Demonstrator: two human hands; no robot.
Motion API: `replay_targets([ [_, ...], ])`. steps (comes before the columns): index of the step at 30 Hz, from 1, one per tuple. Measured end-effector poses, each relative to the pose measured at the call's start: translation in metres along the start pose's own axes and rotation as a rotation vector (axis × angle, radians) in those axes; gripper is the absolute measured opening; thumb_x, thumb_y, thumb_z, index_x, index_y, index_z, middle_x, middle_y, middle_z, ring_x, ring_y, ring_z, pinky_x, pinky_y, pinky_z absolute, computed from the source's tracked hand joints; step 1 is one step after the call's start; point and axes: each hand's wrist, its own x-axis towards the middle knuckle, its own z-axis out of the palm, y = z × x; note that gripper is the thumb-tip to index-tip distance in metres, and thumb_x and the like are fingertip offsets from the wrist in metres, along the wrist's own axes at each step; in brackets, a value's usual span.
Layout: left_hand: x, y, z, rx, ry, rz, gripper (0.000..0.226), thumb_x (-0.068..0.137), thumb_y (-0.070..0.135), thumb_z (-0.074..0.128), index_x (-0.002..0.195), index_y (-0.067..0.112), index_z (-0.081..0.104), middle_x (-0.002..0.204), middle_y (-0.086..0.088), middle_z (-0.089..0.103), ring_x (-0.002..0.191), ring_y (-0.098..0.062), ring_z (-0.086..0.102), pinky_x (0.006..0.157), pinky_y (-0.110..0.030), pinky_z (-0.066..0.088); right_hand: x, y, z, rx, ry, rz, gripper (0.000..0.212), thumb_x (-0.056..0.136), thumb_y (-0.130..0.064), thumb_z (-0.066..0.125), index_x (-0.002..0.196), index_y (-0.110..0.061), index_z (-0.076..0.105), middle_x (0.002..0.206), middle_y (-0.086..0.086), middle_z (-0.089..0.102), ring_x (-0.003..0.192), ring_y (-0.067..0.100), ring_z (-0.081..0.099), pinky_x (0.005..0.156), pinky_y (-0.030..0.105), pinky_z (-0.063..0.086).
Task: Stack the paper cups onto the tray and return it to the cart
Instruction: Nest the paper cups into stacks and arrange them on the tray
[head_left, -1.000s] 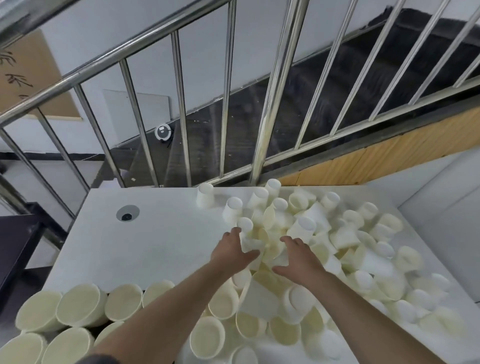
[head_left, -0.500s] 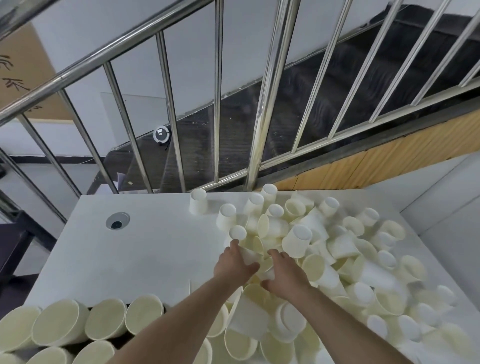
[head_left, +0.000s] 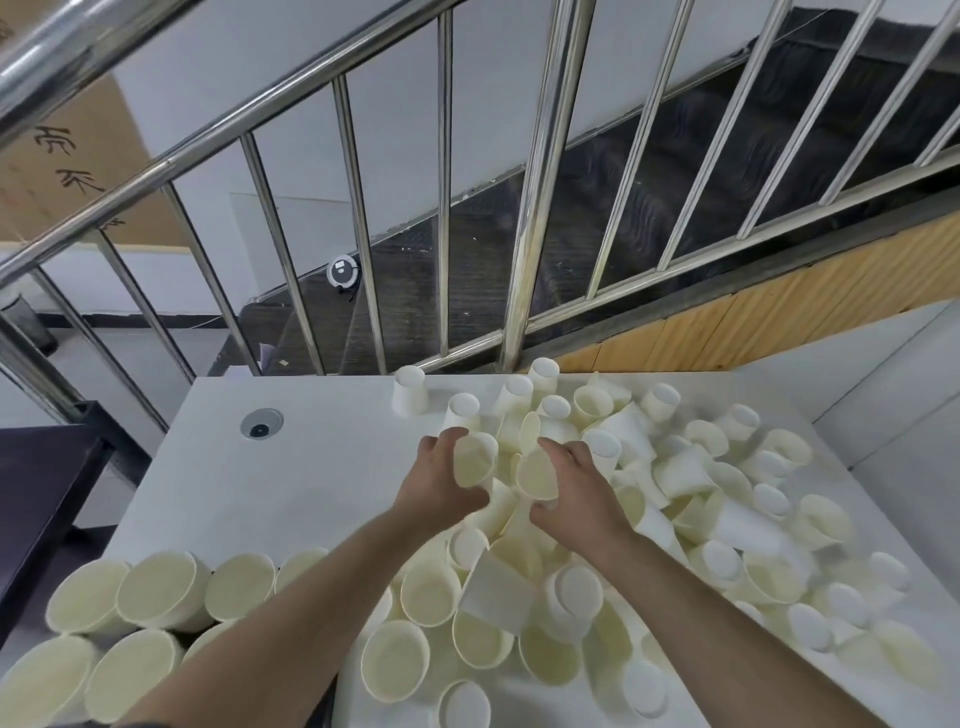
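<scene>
A loose heap of paper cups (head_left: 675, 499) covers the white table (head_left: 311, 467). The left hand (head_left: 441, 483) grips one cup (head_left: 474, 460), the right hand (head_left: 576, 483) another (head_left: 537, 474). They look light and easily crushed (hold the sidewall gently).

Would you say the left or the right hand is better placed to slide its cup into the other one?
Probably the right hand: its cup is tilted toward the left hand, whose cup has its open mouth in view, ready to receive.
</scene>
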Motion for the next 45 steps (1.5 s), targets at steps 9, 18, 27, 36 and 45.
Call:
replay_targets([
  [9, -0.084, -0.011, -0.04, 0.204, 0.146, 0.102, 0.072, 0.073, 0.023, 0.073, 0.134, 0.024, 0.035, 0.126, 0.003, 0.042, 0.103, -0.019, 0.05, 0.082, -0.033, 0.047, -0.05, -0.035, -0.006, 0.146, 0.054, -0.204, 0.075, 0.076, -0.014, 0.066, 0.141, -0.029, 0.031, 0.135, -0.002, 0.026, 0.108, 0.017, 0.05, 0.082, 0.026, 0.045],
  [18, -0.169, -0.071, -0.085, 0.288, 0.199, 0.012, 0.079, 0.075, 0.025, 0.073, 0.142, 0.026, 0.032, 0.132, 0.003, 0.034, 0.1, -0.018, 0.052, 0.082, -0.027, 0.046, -0.096, -0.092, 0.027, 0.127, -0.096, -0.354, 0.071, 0.079, -0.018, 0.066, 0.14, -0.027, 0.031, 0.138, -0.002, 0.029, 0.115, 0.019, 0.047, 0.089, 0.034, 0.047],
  [27, -0.183, -0.142, -0.135, 0.374, 0.113, -0.004, 0.08, 0.075, 0.028, 0.071, 0.144, 0.028, 0.032, 0.131, 0.006, 0.038, 0.118, -0.015, 0.044, 0.083, -0.025, 0.045, -0.106, -0.154, 0.09, 0.064, -0.217, -0.33, 0.071, 0.078, -0.018, 0.064, 0.139, -0.03, 0.03, 0.134, -0.003, 0.029, 0.119, 0.02, 0.046, 0.093, 0.034, 0.048],
  [36, -0.177, -0.184, -0.143, 0.443, -0.03, -0.008, 0.081, 0.074, 0.027, 0.068, 0.144, 0.028, 0.029, 0.134, 0.005, 0.036, 0.116, -0.017, 0.046, 0.082, -0.027, 0.048, -0.109, -0.193, 0.137, -0.029, -0.272, -0.329, 0.067, 0.082, -0.024, 0.064, 0.14, -0.026, 0.031, 0.135, 0.0, 0.031, 0.116, 0.021, 0.048, 0.087, 0.028, 0.045],
  [45, -0.169, -0.198, -0.12, 0.535, -0.114, 0.094, 0.079, 0.079, 0.028, 0.066, 0.146, 0.029, 0.024, 0.141, 0.006, 0.031, 0.132, -0.016, 0.033, 0.083, -0.026, 0.046, -0.108, -0.185, 0.166, -0.14, -0.321, -0.282, 0.076, 0.08, -0.025, 0.069, 0.144, -0.024, 0.027, 0.14, 0.002, 0.028, 0.125, 0.023, 0.04, 0.095, 0.034, 0.047],
])
